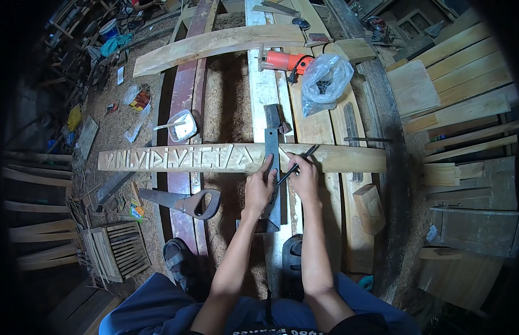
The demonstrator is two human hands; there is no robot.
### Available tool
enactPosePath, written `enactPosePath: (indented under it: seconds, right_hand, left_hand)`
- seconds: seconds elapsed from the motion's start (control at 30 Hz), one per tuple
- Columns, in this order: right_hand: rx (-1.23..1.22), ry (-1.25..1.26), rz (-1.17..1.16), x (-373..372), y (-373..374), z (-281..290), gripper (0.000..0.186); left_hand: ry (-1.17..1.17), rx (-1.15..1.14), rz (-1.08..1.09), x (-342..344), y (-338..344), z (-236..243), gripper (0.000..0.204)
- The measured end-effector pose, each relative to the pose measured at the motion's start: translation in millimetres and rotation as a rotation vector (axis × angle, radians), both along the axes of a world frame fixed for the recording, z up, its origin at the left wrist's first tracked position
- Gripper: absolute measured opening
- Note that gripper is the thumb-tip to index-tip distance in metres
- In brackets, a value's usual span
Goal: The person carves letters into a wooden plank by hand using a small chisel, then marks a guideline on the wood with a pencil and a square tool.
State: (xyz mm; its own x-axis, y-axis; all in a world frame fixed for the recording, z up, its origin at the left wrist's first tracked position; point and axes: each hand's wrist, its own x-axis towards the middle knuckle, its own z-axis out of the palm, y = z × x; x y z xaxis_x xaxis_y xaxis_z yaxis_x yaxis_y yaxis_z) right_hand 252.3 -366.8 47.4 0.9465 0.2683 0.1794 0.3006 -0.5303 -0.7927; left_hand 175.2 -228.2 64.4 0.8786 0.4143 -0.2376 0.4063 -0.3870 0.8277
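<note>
A long pale plank (pixel 348 159) with carved letters lies crosswise before me. A dark metal square (pixel 271 138) lies across it near the middle. My left hand (pixel 259 190) grips the square, fingers pressed along its long arm. Just right of it, my right hand (pixel 303 180) is closed around a slim black pencil or pen (pixel 310 151), held slanted over the plank beside the square. A handsaw (pixel 206 204) rests below the plank on the left. Above the plank stands a plastic tub (pixel 182 127) with white contents and a stick.
An orange power tool (pixel 287 62) and a clear bag (pixel 326 78) of dark pieces sit on the upper boards. A wooden block (pixel 369 207) is at right. Stacked boards (pixel 457 58) and a slatted crate (pixel 117 250) flank the bench. Part of another person (pixel 143 4) shows top left.
</note>
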Motion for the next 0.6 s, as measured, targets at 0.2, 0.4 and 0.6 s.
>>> enactPosePath:
  seconds: [0.2, 0.4, 0.6]
  right_hand:
    - [-0.038, 0.027, 0.019, 0, 1, 3, 0.045]
    - [-0.088, -0.005, 0.028, -1, 5, 12, 0.045]
    - [-0.098, 0.018, 0.025, -1, 6, 15, 0.043]
  left_hand:
    - [0.087, -0.023, -0.016, 0, 0, 14, 0.048]
    - [0.091, -0.027, -0.008, 0, 2, 20, 0.047]
    - [0.122, -0.021, -0.019, -2, 3, 17, 0.047]
